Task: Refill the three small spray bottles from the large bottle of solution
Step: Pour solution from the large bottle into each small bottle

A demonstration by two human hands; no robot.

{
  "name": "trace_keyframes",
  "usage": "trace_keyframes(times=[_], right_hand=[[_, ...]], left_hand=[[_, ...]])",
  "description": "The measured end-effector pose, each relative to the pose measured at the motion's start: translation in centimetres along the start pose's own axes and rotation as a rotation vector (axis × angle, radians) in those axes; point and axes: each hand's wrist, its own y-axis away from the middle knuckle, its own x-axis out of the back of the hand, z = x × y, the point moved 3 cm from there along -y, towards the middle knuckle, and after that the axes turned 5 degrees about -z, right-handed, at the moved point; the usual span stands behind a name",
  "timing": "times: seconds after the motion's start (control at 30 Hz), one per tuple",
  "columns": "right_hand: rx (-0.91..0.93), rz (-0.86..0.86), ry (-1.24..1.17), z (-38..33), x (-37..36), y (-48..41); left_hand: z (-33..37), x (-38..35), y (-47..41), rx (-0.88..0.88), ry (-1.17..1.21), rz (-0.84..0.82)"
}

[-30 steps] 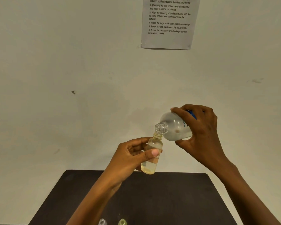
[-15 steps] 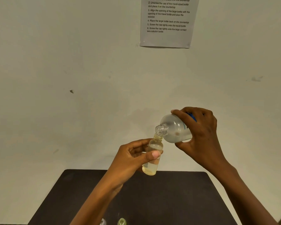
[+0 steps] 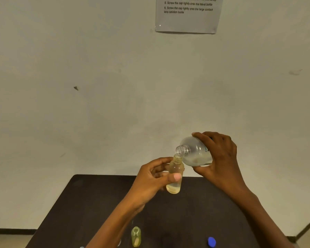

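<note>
My left hand point(image 3: 151, 181) grips a small clear bottle point(image 3: 174, 176), uncapped and upright, holding yellowish liquid, above the far edge of the dark table point(image 3: 89, 208). My right hand point(image 3: 220, 158) holds the large clear bottle point(image 3: 195, 153) tipped on its side, its open neck right over the small bottle's mouth. A second small bottle point(image 3: 136, 236), yellow-green and uncapped, stands on the table near the bottom edge. A blue cap point(image 3: 211, 241) lies on the table at the lower right.
A printed instruction sheet point(image 3: 187, 17) hangs on the pale wall point(image 3: 97, 86) behind the table. A small pale object point(image 3: 82, 247) shows at the bottom edge, mostly cut off.
The view has tilted down, bringing the green bottle and the blue cap into sight. Both hands keep the same pouring pose; the large bottle's neck is closer over the small bottle's mouth.
</note>
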Motion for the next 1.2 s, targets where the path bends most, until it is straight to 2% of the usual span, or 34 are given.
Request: trace_keyframes(times=[0.17,0.33,0.53,0.63,0.83,1.2], right_hand=[[-0.189,-0.115,-0.187,1.4,-2.5,2.6],[-0.559,-0.275,-0.528,4.1,-5.4,7.5],[-0.909,-0.332,-0.623,6.4,-10.8,15.0],[-1.051,-0.329,-0.642,6.8,-12.8,17.8],[-1.179,-0.354,-0.648,6.6,-15.2,21.3],[-1.173,-0.420,-0.647,6.7,-16.1,23.0]], left_hand=[[-3.6,-0.8,-0.2,0.019,0.082,-0.027],[-9.9,-1.4,0.0,0.085,0.062,0.039],[-19.0,-2.1,0.3,0.267,-0.029,0.122],[-22.1,-2.7,0.5,0.337,-0.109,0.110],[-26.5,-3.4,0.6,0.446,-0.223,0.062],[-29.6,-3.8,0.5,0.486,-0.273,0.042]])
